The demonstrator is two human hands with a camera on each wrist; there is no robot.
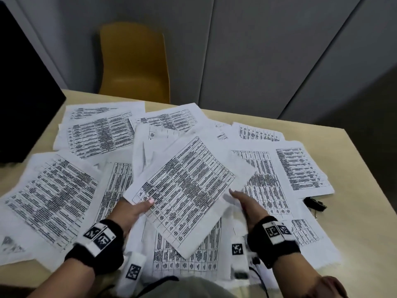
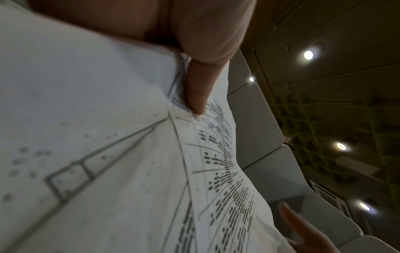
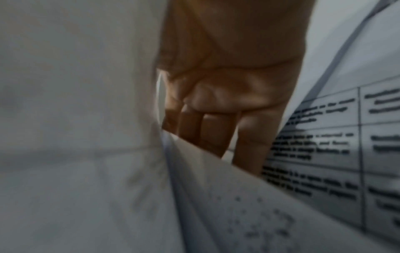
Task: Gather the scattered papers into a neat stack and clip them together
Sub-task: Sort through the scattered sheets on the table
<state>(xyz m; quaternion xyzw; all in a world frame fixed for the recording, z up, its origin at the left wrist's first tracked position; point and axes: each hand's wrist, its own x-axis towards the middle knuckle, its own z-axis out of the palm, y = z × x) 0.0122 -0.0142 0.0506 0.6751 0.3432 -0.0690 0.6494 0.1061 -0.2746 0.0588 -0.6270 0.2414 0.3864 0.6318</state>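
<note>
Papers [image 1: 71, 190] spread across most of table [image 1: 365, 190], overlapping, at least ten sheets countable, exact number hidden by overlap. At far left, dark monitor-like block [image 1: 25, 87] on table's edge; behind, one yellow chair [image 1: 135, 61].

Left hand [image 1: 131, 209] pinching near-left corner of lifted bundle [image 1: 184, 190], thumb on top of printed face, fingers underneath; left wrist view confirms thumb [image 2: 197, 92] pressed on sheet's grid. Bundle raised clear of sheets below, tilted, long axis running from near centre up and away to right. More than one sheet in it by layered edges seen from right wrist; count not readable.

Right hand [image 1: 245, 203] at bundle's near-right edge, fingers extended and slid under paper, flat against it rather than clamped; right wrist view shows straight fingers [image 3: 216, 130] between layers.

Further right, remaining loose sheets lying flat, nearest to right hand. One black binder clip [image 1: 314, 204] on table just beyond right-hand sheets, partly tucked at their edge, on right hand's side and well apart from left hand.

Judged stage: gathering under way, most sheets not yet collected, clipping not begun. Likely next reach falls to right hand, with left hand as carrier of bundle; risk of sheets slipping from one-corner pinch.
</note>
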